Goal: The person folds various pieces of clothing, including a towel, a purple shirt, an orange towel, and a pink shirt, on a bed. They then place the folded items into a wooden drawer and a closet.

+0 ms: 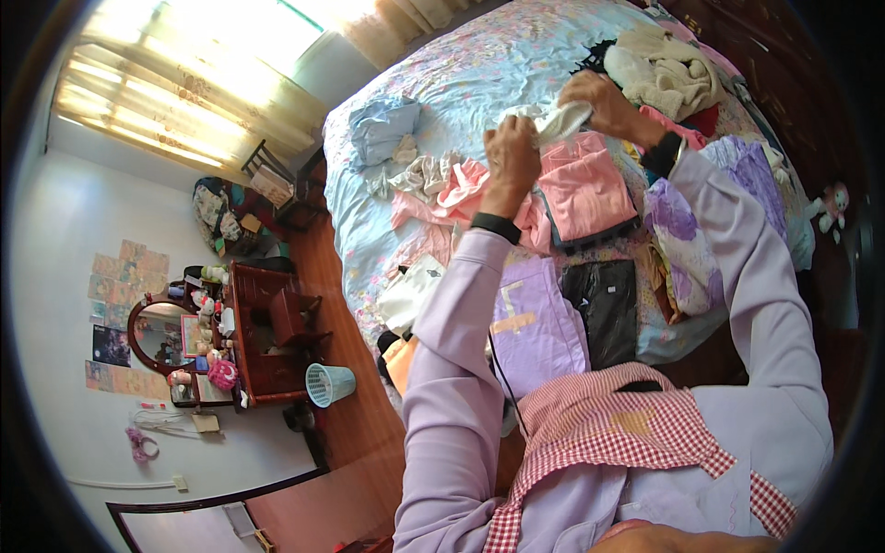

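Note:
A small white knitted cloth item (563, 123) is stretched between my two hands over the bed. My left hand (512, 155) grips its left end, and my right hand (600, 104) pinches the other end. Just below it lies a folded pink garment (588, 180) on top of a dark one. Left of that, a loose pink and white garment (467, 186) is partly hidden by my left hand. Folded lilac trousers (532, 325) and a black folded item (601, 314) lie nearer my body.
A cream fleece heap (667, 69) sits at the bed's far right. Purple and white cloth (681, 242) lies beside my right forearm. A light blue bundle (384, 131) rests at left on the flowered bedsheet (449, 90). On the floor stand a blue basket (330, 385) and a dressing table (256, 332).

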`<state>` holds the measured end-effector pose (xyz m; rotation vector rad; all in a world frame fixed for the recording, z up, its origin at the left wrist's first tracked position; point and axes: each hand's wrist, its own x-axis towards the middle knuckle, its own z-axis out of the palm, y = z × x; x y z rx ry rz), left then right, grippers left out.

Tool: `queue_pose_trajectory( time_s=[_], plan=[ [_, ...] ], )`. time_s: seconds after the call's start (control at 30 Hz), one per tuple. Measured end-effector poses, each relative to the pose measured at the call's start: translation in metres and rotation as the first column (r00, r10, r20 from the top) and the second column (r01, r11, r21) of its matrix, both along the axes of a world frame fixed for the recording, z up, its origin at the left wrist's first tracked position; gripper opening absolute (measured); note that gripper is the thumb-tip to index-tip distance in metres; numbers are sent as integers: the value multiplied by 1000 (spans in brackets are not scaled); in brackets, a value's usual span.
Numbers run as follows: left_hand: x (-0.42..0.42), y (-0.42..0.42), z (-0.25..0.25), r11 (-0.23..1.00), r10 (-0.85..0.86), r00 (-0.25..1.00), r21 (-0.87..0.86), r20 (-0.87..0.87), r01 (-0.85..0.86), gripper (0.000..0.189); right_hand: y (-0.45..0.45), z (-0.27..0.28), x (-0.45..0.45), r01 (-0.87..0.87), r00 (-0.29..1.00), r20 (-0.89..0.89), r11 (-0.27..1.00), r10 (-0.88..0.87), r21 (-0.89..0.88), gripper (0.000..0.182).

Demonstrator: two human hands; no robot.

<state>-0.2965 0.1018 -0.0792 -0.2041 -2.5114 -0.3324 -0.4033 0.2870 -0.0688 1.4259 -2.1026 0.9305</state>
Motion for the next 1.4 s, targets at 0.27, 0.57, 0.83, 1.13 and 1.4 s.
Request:
queue_pose_trajectory(
  time_s=[0.27, 0.57, 0.83, 1.13, 1.4],
  plan=[
    [4, 52, -228, 998, -60, 974, 38, 218, 53, 22, 70, -233, 9, 161, 984, 9, 909, -178, 385, 27],
    [54, 63, -283, 909, -156, 947, 416, 280, 27, 55, 20, -239, 63, 296, 931, 85, 872, -354, 390, 40],
    [136, 1, -283, 850, 67, 939, 473, 336, -230, 55, 0, -323, 49, 298, 930, 13, 773, -367, 561, 43],
    [289, -261, -300, 161, 949, 187, 120, 255, -980, 61, -11, -266, 91, 350, 884, 70, 754, -462, 556, 40],
    [332, -363, -351, -109, 649, 82, 199, 756, -974, 78, 7, -260, 251, 59, 790, 536, 906, -299, 419, 25]
  ],
)
